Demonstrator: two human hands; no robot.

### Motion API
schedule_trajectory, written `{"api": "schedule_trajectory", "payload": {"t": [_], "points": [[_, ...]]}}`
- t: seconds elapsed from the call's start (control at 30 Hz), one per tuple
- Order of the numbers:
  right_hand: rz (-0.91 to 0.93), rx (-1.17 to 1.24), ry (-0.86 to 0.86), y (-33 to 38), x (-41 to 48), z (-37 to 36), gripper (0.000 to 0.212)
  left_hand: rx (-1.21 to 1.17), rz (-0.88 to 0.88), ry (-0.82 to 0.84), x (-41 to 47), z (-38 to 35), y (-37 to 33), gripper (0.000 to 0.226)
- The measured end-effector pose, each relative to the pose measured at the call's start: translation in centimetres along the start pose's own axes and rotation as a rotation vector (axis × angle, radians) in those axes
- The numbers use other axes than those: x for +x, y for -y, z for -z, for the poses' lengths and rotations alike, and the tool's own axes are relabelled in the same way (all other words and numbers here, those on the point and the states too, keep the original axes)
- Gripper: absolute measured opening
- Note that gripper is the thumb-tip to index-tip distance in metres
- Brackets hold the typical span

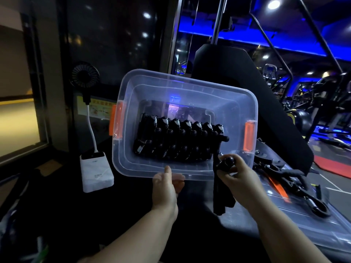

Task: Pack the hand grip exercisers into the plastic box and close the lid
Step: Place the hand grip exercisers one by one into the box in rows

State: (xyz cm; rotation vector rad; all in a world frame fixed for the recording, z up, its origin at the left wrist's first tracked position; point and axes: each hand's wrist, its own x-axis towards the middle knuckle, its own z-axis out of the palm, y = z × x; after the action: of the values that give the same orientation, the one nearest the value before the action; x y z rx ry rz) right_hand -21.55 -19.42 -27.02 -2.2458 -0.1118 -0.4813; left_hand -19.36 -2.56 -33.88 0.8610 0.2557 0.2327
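As right hand grips exerciser, fingers curled

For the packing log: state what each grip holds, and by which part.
Left grip: the plastic box, by its near rim. Right grip: a hand grip exerciser, at its upper end, handles hanging down.

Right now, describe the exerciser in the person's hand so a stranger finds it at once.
Find the clear plastic box with orange latches. At its near right corner the right hand grips one black exerciser. Unlike the row packed inside and the loose ones on the lid at right, its handles hang below the rim.
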Motion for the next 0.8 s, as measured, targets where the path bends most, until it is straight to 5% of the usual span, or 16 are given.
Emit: {"api": "schedule_trajectory", "payload": {"t": [0.17,0.47,0.6,0.8], "points": [[0.012,0.176,-0.048,2.1,2.4,-0.1,0.013,-0.155,0.012,0.106,-0.1,0.7,0.0,0.04],[0.175,0.135,-0.156,8.7,8.5,-4.1,0.022,-0.121,-0.023,0.139,0.1,0.7,0.6,0.031],[0.245,0.02,-0.076,11.9,10.8,-7.9,0.032,-0.102,-0.023,0.146,0.3,0.8,0.8,0.038],[0.32,-0.024,0.035,14.9,13.6,-13.9,0.02,-0.088,-0.003,0.175,0.5,1.3,1.1,0.047]]}}
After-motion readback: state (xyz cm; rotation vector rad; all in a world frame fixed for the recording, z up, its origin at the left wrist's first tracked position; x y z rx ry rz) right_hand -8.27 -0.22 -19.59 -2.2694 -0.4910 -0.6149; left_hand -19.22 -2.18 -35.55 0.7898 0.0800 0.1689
